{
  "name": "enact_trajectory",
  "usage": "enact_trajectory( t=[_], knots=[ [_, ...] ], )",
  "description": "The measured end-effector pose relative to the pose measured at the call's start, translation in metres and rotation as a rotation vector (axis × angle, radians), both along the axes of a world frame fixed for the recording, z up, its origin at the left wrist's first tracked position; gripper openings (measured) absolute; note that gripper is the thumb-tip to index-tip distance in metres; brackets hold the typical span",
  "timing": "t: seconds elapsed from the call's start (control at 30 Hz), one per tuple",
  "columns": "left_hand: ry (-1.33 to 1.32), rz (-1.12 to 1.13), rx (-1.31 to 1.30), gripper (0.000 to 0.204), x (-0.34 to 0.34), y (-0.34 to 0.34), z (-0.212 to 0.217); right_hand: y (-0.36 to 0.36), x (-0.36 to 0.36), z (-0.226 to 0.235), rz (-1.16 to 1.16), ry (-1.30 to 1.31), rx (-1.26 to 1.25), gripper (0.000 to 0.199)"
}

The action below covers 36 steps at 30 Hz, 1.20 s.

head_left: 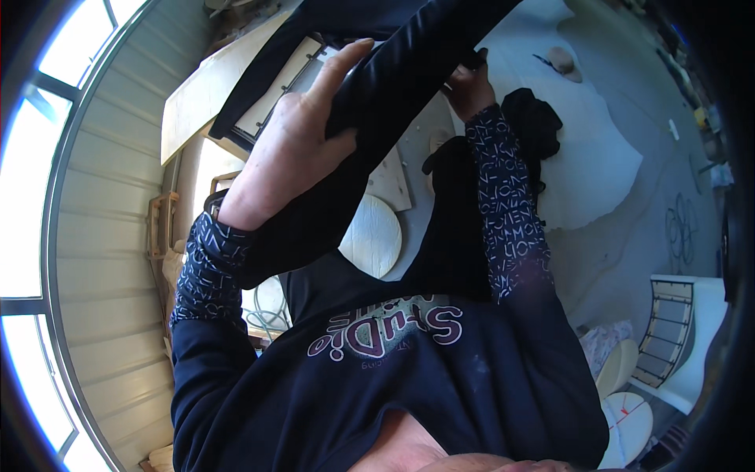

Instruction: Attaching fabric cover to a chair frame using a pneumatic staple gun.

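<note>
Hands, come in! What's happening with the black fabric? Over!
Left hand on black fabric, right hand at its edge. Fabric slants across view, partly hiding pale round disc. Over.

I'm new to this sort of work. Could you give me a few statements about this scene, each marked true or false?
1. The bare left hand touches the glossy black fabric. True.
2. The right hand wears a thick orange glove. False: it is bare, and it too is at the black fabric.
3. A flat, round, cream-coloured piece shows between the two forearms. True.
4. The bright, dark-framed windows are on the person's right. False: they are on the left.
5. Both sleeves have a white pattern near the wrists. True.
</note>
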<state>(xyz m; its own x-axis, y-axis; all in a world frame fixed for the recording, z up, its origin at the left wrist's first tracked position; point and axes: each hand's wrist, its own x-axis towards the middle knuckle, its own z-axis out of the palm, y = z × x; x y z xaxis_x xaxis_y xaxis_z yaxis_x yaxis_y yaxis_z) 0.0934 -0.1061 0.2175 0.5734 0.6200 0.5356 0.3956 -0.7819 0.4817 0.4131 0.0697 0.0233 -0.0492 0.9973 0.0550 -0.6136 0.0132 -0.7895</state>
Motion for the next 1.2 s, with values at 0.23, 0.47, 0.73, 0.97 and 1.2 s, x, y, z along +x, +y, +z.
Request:
enact_trajectory(
  t=[0.23, 0.47, 0.73, 0.97, 1.2],
  knots=[
    [0.125, 0.224, -0.136, 0.078, 0.005, -0.035, -0.015, -0.009, -0.043, -0.016, -0.375, -0.237, 0.07, 0.04],
    [0.373, 0.881, 0.208, 0.05, -0.009, -0.095, -0.034, -0.04, -0.055, 0.015, -0.349, 0.034, 0.001, 0.045],
    [0.067, 1.022, 0.249, 0.028, -0.032, -0.134, -0.065, -0.103, -0.083, 0.114, -0.236, 0.232, 0.17, 0.065],
    [-0.538, 1.153, 0.125, 0.034, -0.126, -0.123, -0.125, -0.08, -0.177, 0.174, -0.263, -0.635, 0.623, 0.049],
    [-0.832, 1.04, -0.421, 0.05, -0.209, -0.092, -0.159, 0.012, -0.315, 0.185, -0.173, -1.006, 0.812, 0.053]
  ],
)
